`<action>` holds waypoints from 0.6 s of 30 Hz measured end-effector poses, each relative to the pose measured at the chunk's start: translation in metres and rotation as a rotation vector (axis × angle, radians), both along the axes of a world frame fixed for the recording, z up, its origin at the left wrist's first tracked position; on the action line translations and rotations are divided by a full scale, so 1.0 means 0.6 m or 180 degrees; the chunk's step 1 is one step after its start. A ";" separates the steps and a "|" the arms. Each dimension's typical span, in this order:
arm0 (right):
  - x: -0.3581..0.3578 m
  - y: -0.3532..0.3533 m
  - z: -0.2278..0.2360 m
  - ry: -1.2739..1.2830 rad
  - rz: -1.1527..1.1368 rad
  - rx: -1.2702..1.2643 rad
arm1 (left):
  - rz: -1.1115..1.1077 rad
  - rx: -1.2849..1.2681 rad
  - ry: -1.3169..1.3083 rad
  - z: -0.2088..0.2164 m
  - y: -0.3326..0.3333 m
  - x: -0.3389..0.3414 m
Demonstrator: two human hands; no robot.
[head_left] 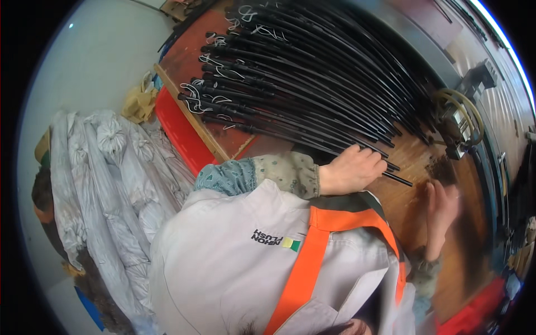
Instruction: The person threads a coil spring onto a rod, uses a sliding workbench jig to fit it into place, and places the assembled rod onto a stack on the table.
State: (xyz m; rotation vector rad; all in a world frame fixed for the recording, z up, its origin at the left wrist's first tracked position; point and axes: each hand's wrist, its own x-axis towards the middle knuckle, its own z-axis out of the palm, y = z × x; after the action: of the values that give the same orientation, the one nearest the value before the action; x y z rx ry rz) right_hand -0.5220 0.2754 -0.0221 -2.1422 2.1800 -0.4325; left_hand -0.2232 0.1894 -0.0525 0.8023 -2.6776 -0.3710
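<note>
Your left hand (pixel 354 170) grasps 1 black rod (pixel 398 178) near its end, over the brown bench (pixel 405 218); it is judged light, stiff and slick, best held there. Your blurred right hand (pixel 444 205) appears released, just beside that end. Tied white sacks (pixel 109 206) at left conceal their contents.

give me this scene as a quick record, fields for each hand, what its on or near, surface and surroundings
left hand: fingers closed around a black rod near its end, left hand
right hand: right hand blurred, fingers raised, beside that rod's end, apparently holding nothing
rod pile: many slim black rods side by side, white cord loops at their left ends
surface: brown wooden tabletop
right side: metal fixture with yellowish hoses
left side: long white wrapped bundles
clothing: pale jacket, orange strap
</note>
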 end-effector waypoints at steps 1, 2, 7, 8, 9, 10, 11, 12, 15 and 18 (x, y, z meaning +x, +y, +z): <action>0.013 0.001 0.008 -0.0049 -0.0031 -0.0058 | 0.0008 0.0297 0.0088 0.003 0.001 0.003; 0.023 0.001 0.012 -0.0059 -0.0019 -0.0102 | 0.0019 0.0252 0.0080 0.005 -0.001 0.005; 0.019 0.026 0.006 -0.1802 -0.0218 -0.0019 | -0.0446 0.0528 -0.0067 0.036 -0.019 -0.035; 0.023 0.020 0.018 -0.2081 -0.0213 0.0433 | -0.0440 0.0499 -0.0151 0.047 -0.020 -0.034; 0.041 0.006 0.055 -0.2321 -0.0352 0.0850 | -0.0382 0.0521 -0.0160 0.061 -0.018 -0.033; 0.043 0.002 0.046 -0.2482 -0.0293 0.0687 | -0.0377 0.0552 -0.0146 0.072 -0.024 -0.032; 0.040 -0.005 0.039 -0.2391 0.0035 0.0488 | -0.0369 0.0519 -0.0222 0.081 -0.026 -0.039; 0.030 -0.003 0.010 -0.2576 0.0081 0.0388 | -0.0357 0.0466 -0.0321 0.091 -0.029 -0.049; 0.024 0.027 0.020 -0.2711 -0.0362 -0.0251 | -0.0754 0.0334 -0.0325 0.119 -0.039 -0.081; 0.025 0.046 -0.001 -0.3018 -0.0705 -0.0802 | -0.0997 0.0084 -0.0015 0.148 -0.048 -0.100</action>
State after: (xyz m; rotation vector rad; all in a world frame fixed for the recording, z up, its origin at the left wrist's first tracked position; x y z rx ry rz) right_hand -0.5069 0.3029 -0.0229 -1.2896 1.8083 -1.4351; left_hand -0.2833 0.1605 0.0363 0.3877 -2.8100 -0.4787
